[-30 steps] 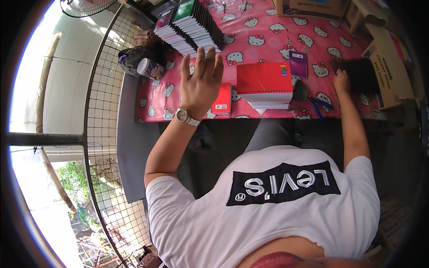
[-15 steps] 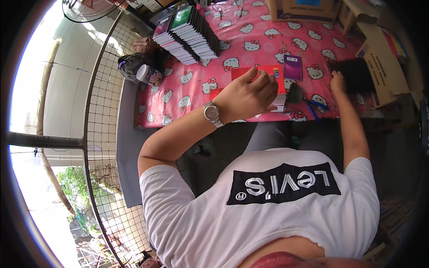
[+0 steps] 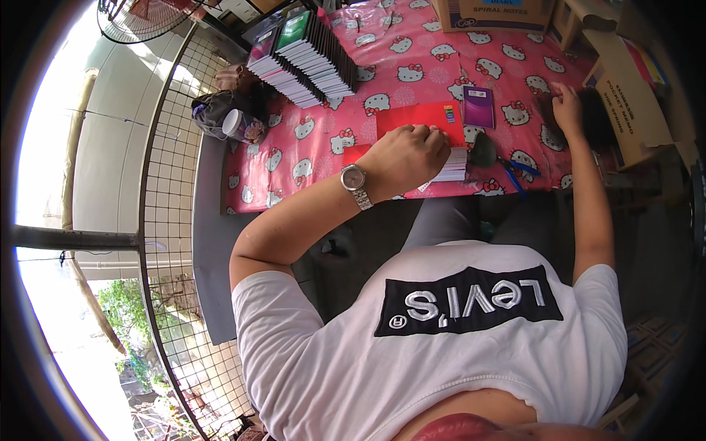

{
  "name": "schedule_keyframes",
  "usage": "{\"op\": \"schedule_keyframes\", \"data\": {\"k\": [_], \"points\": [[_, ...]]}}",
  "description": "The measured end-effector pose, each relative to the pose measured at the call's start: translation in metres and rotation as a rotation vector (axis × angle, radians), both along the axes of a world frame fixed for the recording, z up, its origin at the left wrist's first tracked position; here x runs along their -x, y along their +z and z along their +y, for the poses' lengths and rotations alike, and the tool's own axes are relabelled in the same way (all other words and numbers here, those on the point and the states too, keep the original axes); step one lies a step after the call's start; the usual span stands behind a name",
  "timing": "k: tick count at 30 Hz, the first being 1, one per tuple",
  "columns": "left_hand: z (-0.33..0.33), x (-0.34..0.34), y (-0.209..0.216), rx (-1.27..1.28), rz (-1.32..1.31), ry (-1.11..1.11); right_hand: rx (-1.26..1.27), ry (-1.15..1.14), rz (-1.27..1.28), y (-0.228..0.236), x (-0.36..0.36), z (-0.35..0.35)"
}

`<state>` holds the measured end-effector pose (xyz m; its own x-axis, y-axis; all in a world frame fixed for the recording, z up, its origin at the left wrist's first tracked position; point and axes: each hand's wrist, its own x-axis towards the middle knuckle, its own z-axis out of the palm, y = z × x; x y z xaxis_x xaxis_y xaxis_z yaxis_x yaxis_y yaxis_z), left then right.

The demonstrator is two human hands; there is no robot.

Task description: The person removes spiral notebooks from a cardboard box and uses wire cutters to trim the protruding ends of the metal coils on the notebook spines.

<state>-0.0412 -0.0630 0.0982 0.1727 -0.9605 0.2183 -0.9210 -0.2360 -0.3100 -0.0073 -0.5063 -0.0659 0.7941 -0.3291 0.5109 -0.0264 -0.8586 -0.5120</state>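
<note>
The left hand [image 3: 410,158] is near the centre of the frame, over the near part of a pile of red notebooks [image 3: 423,116]; its fingers are curled down and narrow, and I cannot tell whether they pinch anything, since the back of the hand hides what lies beneath. A silver wristwatch [image 3: 353,178] sits on that wrist. The red pile lies on the worktop [image 3: 434,87] at the centre of the frame, its white page edges showing just right of the curled fingers. A bit of another red cover [image 3: 357,153] peeks out to the left, above the forearm.

The right hand [image 3: 566,109], at the upper right, has its fingers loosely extended along the left side of a black thing [image 3: 599,121] (its shape is lost in shadow). I cannot tell whether that hand grips it. A cardboard carton [image 3: 626,99] stands just beyond, toward the right rim.

Between the hands, a purple notebook [image 3: 479,108] lies flat, above a dark grey rounded object [image 3: 483,151] and a blue-handled tool [image 3: 519,172]. In the upper left of the frame, tall stacks of notebooks [image 3: 312,62], one topped in green, rise near a cup [image 3: 234,123] and a dark bag [image 3: 212,112]. Another carton [image 3: 493,16] stands at the top edge.
</note>
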Motion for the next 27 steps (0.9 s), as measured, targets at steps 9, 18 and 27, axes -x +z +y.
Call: {"op": "schedule_keyframes", "data": {"k": [9, 18, 27], "points": [[0.003, -0.027, 0.011, 0.171, 0.488, 0.054, -0.812, 0.283, 0.086, 0.073, 0.024, 0.079], [0.000, -0.030, 0.023, 0.116, 0.563, 0.044, -1.176, 0.696, 0.219, 0.107, 0.091, 0.180], [-0.009, -0.026, 0.028, 0.072, 0.524, 0.049, -0.967, 0.660, 0.222, 0.102, 0.120, 0.229]]}}
